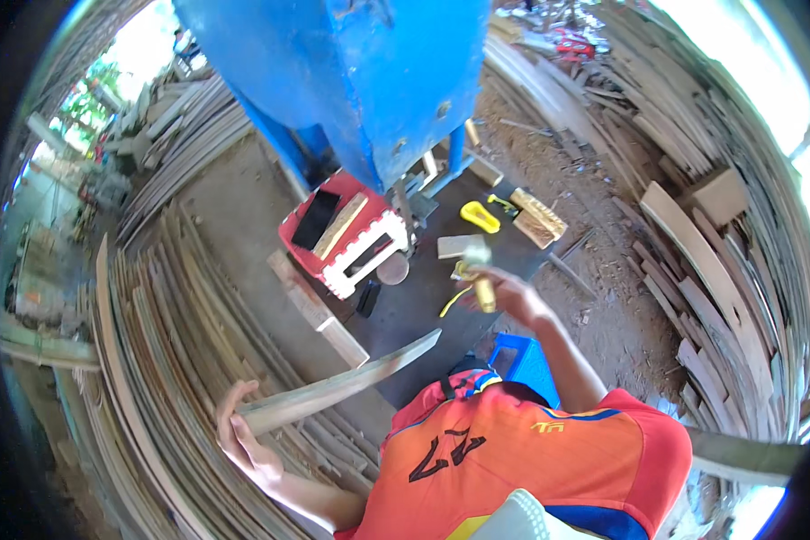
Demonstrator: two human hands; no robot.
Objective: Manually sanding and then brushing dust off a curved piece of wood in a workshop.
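Note:
My left hand (250, 442) holds one end of a narrow wooden board (344, 388), which slants up to the right across my front. Its other end hangs over a dark floor sheet (412, 317). In my right hand (509, 297) is a yellow-handled tool (485, 295) with a pale, blurred head; its exact kind is unclear. A thin yellow strip (453, 302) dangles beside those fingers. Just beyond lies a pale flat block (460, 246), with a yellow plastic object (479, 217) farther out.
A blue metal machine (351, 81) stands ahead. Below it, a red-and-white plastic stool (297, 223) carries a black flat object (316, 219) and a wood strip (341, 226). Stacked boards line the left (169, 337) and right (722, 283). A blue stool (530, 368) is close by.

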